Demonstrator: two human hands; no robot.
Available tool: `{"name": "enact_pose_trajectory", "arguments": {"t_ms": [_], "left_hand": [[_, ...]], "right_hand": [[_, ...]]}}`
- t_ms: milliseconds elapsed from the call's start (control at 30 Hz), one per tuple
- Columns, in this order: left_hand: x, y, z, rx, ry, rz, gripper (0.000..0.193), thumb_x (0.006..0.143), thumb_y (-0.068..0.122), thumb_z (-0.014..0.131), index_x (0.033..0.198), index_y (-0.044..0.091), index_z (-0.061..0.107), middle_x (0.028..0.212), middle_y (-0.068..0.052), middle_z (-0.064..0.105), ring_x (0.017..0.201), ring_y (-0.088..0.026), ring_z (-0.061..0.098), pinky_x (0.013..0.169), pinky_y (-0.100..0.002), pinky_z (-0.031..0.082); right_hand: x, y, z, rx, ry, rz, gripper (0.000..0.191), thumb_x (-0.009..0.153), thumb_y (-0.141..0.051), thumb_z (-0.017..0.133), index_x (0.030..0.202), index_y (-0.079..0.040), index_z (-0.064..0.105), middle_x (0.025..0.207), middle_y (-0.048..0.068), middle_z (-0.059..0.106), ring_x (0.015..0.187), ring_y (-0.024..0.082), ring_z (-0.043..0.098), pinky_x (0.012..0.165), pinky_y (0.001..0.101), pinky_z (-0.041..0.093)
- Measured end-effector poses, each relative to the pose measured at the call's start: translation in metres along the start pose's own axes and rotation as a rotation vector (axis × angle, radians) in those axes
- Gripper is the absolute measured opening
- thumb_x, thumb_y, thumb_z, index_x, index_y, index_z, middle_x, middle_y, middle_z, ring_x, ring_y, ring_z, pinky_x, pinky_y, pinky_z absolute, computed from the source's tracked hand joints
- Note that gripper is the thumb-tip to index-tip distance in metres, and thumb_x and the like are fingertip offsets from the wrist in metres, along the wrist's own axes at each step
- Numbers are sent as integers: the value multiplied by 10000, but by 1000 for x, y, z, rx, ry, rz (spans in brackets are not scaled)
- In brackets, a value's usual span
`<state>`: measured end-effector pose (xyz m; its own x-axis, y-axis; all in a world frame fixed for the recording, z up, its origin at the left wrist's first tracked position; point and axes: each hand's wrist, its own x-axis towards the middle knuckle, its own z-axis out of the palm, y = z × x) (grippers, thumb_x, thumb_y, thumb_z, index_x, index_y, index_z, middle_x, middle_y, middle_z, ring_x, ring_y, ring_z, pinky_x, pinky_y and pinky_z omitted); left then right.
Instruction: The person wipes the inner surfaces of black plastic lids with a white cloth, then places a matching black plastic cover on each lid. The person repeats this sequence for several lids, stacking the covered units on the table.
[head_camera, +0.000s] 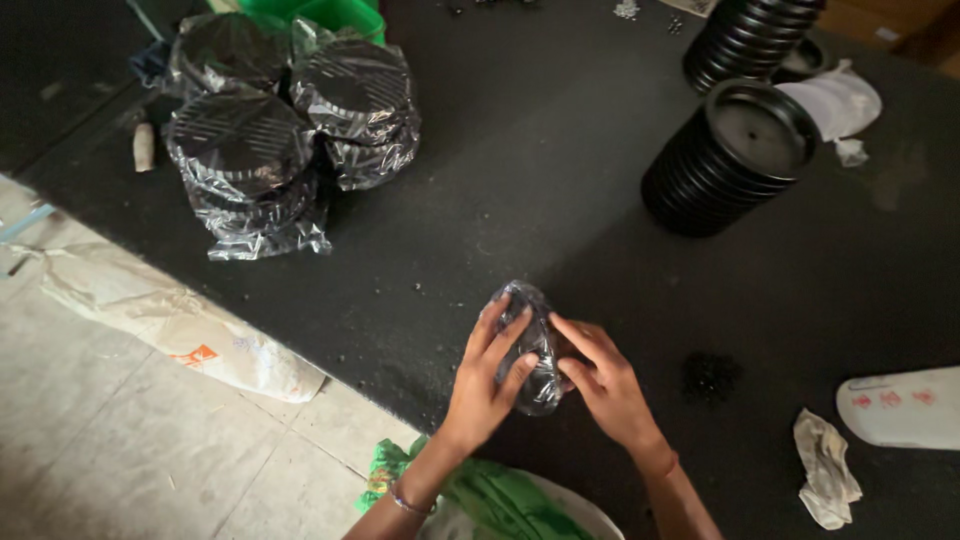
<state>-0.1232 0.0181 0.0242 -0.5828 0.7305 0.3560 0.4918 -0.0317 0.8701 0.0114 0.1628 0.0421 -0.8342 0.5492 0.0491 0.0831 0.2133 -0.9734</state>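
Your left hand (485, 385) and right hand (605, 385) both grip the small clear plastic bag (530, 350) above the near edge of the black table (520, 180). Keep your fingers spread so it stays open.

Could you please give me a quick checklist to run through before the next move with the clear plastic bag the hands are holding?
1. Both hands on the bag: ok. The left hand and right hand grip the clear plastic bag from either side.
2. Bag mouth open: cannot tell; the film is crumpled.
3. Bag contents: cannot tell.
4. Black discs within sight: ok. An unwrapped stack of black discs stands on the black table to the upper right.
5. Wrapped stacks out of the way: ok. The wrapped stacks sit at the upper left.
6. Loose black bits near the right hand: not ok.
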Motion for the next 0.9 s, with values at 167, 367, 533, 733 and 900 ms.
{"name": "enact_pose_trajectory", "arguments": {"t_ms": [167,367,533,733,900], "left_hand": [[1,8,-4,-37,133,-44,289,900,136,765,1186,98,750,1442,-161,624,1265,-334,673,1011,-385,567],[4,10,-8,-48,132,-46,168,854,52,769,1020,82,764,1343,-113,704,1081,-261,772,880,-339,631],[1,6,-5,53,129,-79,141,881,2,707,997,80,724,1275,-74,746,1008,-226,771,801,-343,633],[12,-35,-22,-336,326,-313,49,989,40,606,1027,51,634,1176,-90,727,979,-158,690,869,-290,571],[18,-29,-21,-544,225,-332,124,1049,143,574,1091,36,621,1154,-113,723,920,-133,619,830,-290,539]], "right_hand": [[5,5,7,-122,-1,-198,485,865,-23,749,1338,-106,674,1218,80,605,936,122,681,748,260,639],[8,-3,13,-266,96,-399,232,875,-43,780,1105,-62,751,1082,68,694,900,136,744,759,254,640],[1,-3,10,-471,170,-421,146,878,-41,767,1016,-18,724,995,97,719,819,142,729,682,274,607],[1,35,-7,-67,287,-222,123,971,-49,661,1080,8,662,1122,124,666,953,197,766,821,334,639],[0,48,-8,249,185,-122,190,1001,-79,614,1162,19,587,1210,143,668,1097,208,705,914,349,650]]}}
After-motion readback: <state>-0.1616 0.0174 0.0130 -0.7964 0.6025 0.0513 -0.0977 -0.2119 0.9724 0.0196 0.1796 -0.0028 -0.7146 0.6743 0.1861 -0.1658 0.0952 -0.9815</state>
